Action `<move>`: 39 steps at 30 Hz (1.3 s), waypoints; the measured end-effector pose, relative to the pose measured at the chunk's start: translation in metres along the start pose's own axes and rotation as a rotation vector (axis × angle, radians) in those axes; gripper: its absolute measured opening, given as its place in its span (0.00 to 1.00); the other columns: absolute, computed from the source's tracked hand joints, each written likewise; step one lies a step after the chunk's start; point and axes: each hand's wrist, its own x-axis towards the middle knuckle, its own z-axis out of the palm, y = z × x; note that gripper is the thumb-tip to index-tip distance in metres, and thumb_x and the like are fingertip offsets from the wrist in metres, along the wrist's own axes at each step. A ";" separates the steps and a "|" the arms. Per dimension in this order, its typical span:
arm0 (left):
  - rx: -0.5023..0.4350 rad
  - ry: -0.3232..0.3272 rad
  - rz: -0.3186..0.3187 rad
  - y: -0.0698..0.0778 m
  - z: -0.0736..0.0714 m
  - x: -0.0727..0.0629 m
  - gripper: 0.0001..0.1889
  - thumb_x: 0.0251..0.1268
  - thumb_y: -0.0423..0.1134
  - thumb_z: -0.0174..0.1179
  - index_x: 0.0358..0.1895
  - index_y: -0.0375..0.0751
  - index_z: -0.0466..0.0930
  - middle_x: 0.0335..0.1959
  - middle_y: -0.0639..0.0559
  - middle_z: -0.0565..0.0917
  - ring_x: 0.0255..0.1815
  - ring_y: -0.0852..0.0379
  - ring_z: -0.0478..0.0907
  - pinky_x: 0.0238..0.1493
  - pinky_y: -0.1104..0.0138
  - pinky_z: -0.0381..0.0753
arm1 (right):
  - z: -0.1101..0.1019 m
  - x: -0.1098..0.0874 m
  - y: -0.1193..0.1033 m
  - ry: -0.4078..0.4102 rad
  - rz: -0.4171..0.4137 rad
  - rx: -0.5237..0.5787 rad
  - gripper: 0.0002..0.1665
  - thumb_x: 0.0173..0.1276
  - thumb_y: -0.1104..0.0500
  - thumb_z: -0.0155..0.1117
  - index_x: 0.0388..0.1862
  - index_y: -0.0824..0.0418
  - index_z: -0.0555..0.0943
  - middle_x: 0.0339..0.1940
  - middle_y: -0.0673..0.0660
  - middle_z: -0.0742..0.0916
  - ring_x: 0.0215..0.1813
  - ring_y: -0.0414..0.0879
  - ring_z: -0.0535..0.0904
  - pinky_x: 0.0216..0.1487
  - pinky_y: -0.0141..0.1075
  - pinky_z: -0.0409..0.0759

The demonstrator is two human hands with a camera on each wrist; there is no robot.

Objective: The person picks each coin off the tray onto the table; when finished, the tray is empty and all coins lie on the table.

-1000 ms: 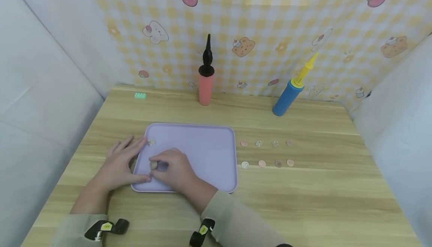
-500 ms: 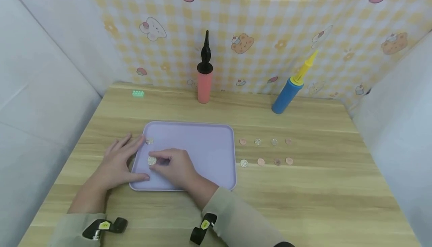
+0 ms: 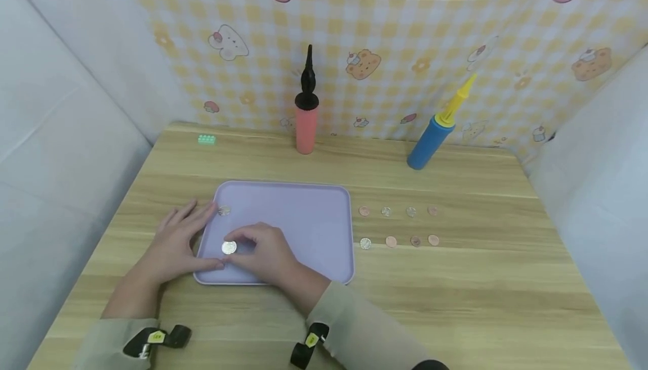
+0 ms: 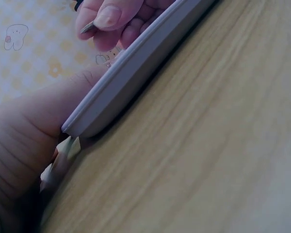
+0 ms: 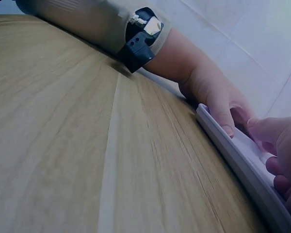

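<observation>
A lilac tray (image 3: 298, 229) lies on the wooden table, and my left hand (image 3: 177, 243) rests over its left rim with fingers spread and the thumb across the edge. Between thumb and index finger, my right hand (image 3: 263, 251) pinches a silver coin (image 3: 229, 247) just above the tray's left part. The left wrist view shows that coin (image 4: 88, 27) nearly edge-on in the fingertips. A second silver coin (image 3: 224, 211) lies in the tray's upper left corner, beside my left index fingertip. In the right wrist view the coin is hidden.
Right of the tray, two rows of copper and silver coins lie on the table, among them a copper coin (image 3: 391, 242). At the back stand a pink hand pump (image 3: 306, 128) and a leaning blue pump (image 3: 430, 142). A mint toy brick (image 3: 206, 139) sits back left.
The pinched coin has shifted slightly and turned in the right fingertips, its bright face now showing to the head camera. My left hand stays on the tray's edge.
</observation>
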 end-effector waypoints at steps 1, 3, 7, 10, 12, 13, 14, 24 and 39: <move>0.000 -0.001 -0.002 0.000 0.000 0.000 0.65 0.40 0.64 0.86 0.83 0.40 0.63 0.79 0.36 0.71 0.83 0.25 0.52 0.81 0.32 0.36 | -0.001 -0.001 0.000 -0.004 -0.005 -0.001 0.18 0.62 0.53 0.86 0.51 0.52 0.92 0.48 0.42 0.93 0.52 0.27 0.81 0.58 0.20 0.76; 0.000 -0.003 -0.006 0.001 -0.001 0.000 0.65 0.41 0.64 0.85 0.83 0.40 0.63 0.79 0.35 0.71 0.83 0.25 0.52 0.81 0.32 0.36 | -0.004 -0.003 0.001 -0.014 -0.012 -0.008 0.18 0.63 0.54 0.85 0.51 0.52 0.92 0.49 0.42 0.92 0.53 0.28 0.82 0.59 0.21 0.76; 0.005 -0.012 -0.012 0.002 -0.002 0.000 0.65 0.42 0.64 0.85 0.84 0.40 0.63 0.79 0.35 0.70 0.83 0.24 0.51 0.81 0.33 0.35 | -0.009 -0.008 0.004 -0.030 -0.028 -0.020 0.17 0.64 0.55 0.84 0.52 0.52 0.92 0.50 0.43 0.92 0.54 0.29 0.82 0.60 0.21 0.76; 0.006 -0.017 -0.013 0.003 -0.003 0.000 0.65 0.42 0.65 0.84 0.84 0.40 0.62 0.79 0.35 0.70 0.83 0.25 0.51 0.81 0.33 0.35 | -0.015 -0.012 0.005 -0.031 -0.032 -0.020 0.17 0.63 0.55 0.84 0.51 0.52 0.93 0.49 0.44 0.93 0.54 0.29 0.83 0.59 0.21 0.76; 0.004 -0.016 -0.012 0.004 -0.003 0.000 0.65 0.42 0.65 0.84 0.84 0.40 0.63 0.79 0.35 0.70 0.83 0.24 0.51 0.81 0.33 0.35 | -0.018 -0.015 0.006 -0.028 -0.033 -0.013 0.17 0.63 0.56 0.85 0.50 0.53 0.93 0.48 0.44 0.93 0.53 0.30 0.83 0.59 0.21 0.76; 0.001 -0.015 -0.012 0.004 -0.003 0.001 0.65 0.42 0.64 0.84 0.83 0.40 0.63 0.79 0.35 0.70 0.83 0.24 0.51 0.81 0.33 0.35 | -0.020 -0.016 0.007 -0.026 -0.034 -0.012 0.17 0.63 0.56 0.85 0.50 0.53 0.93 0.48 0.44 0.93 0.53 0.30 0.83 0.59 0.21 0.76; -0.001 -0.015 -0.011 0.004 -0.003 0.000 0.65 0.42 0.64 0.85 0.83 0.40 0.63 0.79 0.35 0.70 0.83 0.24 0.51 0.81 0.33 0.35 | -0.021 -0.017 0.008 -0.024 -0.033 -0.012 0.17 0.62 0.56 0.85 0.50 0.53 0.93 0.48 0.44 0.93 0.53 0.30 0.83 0.59 0.21 0.76; -0.011 -0.016 -0.024 0.004 -0.002 0.000 0.65 0.42 0.64 0.85 0.84 0.41 0.62 0.80 0.35 0.68 0.83 0.25 0.50 0.82 0.34 0.33 | -0.043 -0.033 0.018 -0.019 -0.019 0.008 0.16 0.60 0.57 0.86 0.47 0.53 0.93 0.46 0.45 0.92 0.52 0.31 0.83 0.58 0.23 0.78; -0.013 -0.021 -0.020 0.001 0.000 0.000 0.66 0.41 0.64 0.85 0.85 0.41 0.61 0.81 0.35 0.68 0.84 0.25 0.49 0.81 0.34 0.31 | -0.087 -0.060 0.053 0.044 -0.200 0.046 0.17 0.59 0.61 0.86 0.47 0.57 0.92 0.46 0.47 0.93 0.54 0.38 0.86 0.61 0.31 0.82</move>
